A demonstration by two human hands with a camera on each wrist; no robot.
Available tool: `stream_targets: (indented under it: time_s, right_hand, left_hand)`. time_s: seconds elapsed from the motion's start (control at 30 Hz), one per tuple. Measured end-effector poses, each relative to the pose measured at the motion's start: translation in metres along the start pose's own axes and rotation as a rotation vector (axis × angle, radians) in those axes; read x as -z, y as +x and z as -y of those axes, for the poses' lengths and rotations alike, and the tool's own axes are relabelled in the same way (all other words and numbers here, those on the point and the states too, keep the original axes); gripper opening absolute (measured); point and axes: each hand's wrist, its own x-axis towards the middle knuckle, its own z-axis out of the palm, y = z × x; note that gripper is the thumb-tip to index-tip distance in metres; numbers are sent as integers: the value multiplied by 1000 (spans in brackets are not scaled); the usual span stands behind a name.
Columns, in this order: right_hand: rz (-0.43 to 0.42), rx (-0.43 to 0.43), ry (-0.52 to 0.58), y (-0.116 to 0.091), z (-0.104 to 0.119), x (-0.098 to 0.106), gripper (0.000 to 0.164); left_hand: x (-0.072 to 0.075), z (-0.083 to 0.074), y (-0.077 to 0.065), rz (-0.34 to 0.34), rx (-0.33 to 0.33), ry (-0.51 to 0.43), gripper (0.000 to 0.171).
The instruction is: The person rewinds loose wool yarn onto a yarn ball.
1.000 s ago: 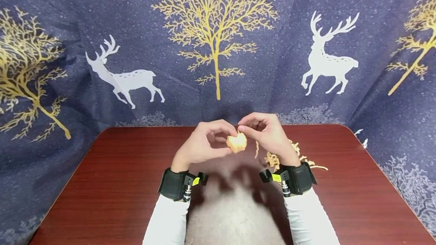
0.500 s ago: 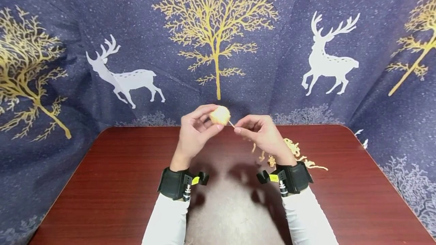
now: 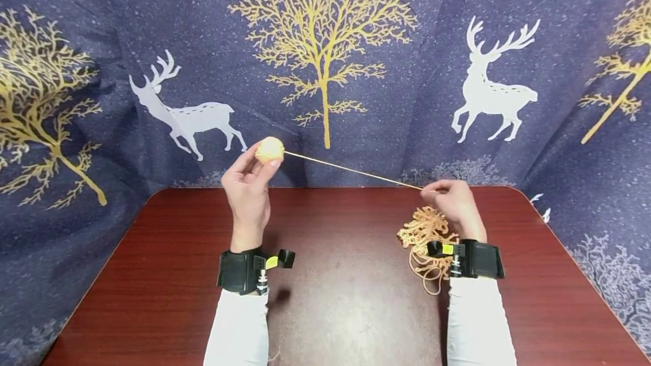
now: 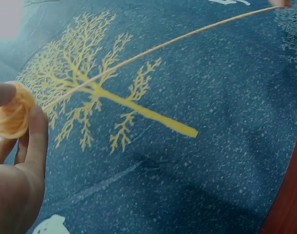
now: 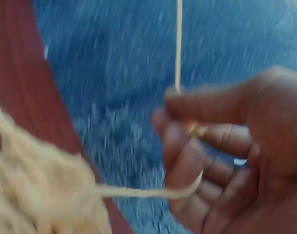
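A small pale-orange ball of yarn [image 3: 269,150] is held up between the thumb and fingers of my left hand [image 3: 247,191], above the table's far edge. From it a taut strand of yarn [image 3: 351,169] slopes down to my right hand [image 3: 454,203], which pinches it between thumb and fingers. In the left wrist view the wound ball [image 4: 14,114] shows its wraps, gripped at the left edge. In the right wrist view the strand passes through the curled fingers [image 5: 187,156] and on to a loose heap of yarn [image 5: 46,185], blurred at lower left.
On the dark red table [image 3: 168,275] the tangled heap of yarn [image 3: 426,230] lies below and beside my right hand, with loops trailing toward the front. A dark blue cloth [image 3: 325,174] printed with trees and deer hangs behind the table.
My hands have moved apart from close together. The left rose leftward with the ball, the right went rightward, and a long strand now stretches between them. More of the yarn heap shows.
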Motion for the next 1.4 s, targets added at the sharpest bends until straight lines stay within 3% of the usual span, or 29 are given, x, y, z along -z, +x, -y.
stream_targets:
  time_s: [0.13,0.27,0.47,0.6,0.67,0.77,0.9,1.0,1.2,1.4]
  right_hand:
    - [-37,-134,-197,-2,-10,9,30]
    - [56,-130,-293,-5,-3,9,42]
    - [278,184,-227,-13,32,-3,54]
    - [349,394,-177,-24,55,-13,52]
    - [339,485,-115,-28,67,-21,51]
    - [322,583,75,-33,83,-37,45]
    - [317,620,371,-38,100,-61,38]
    - [297,615,499,-43,108,-77,34]
    - [188,598,626,-49,118,-98,21]
    - [42,598,573,-49,117,-103,12]
  left_hand:
    - [1,-1,0,-11,19,1,41]
    - [-4,0,-5,76,66,48,43]
    - [-14,2,-15,270,147,150,45]
    - [-19,3,-17,360,175,202,46]
    - [-20,3,-18,399,190,214,46]
    - [-22,3,-20,454,220,211,46]
    - [-27,3,-24,508,243,190,45]
    - [-30,3,-26,528,243,177,45]
    - [-34,3,-27,474,197,184,51]
    - [-35,5,-29,430,190,145,45]
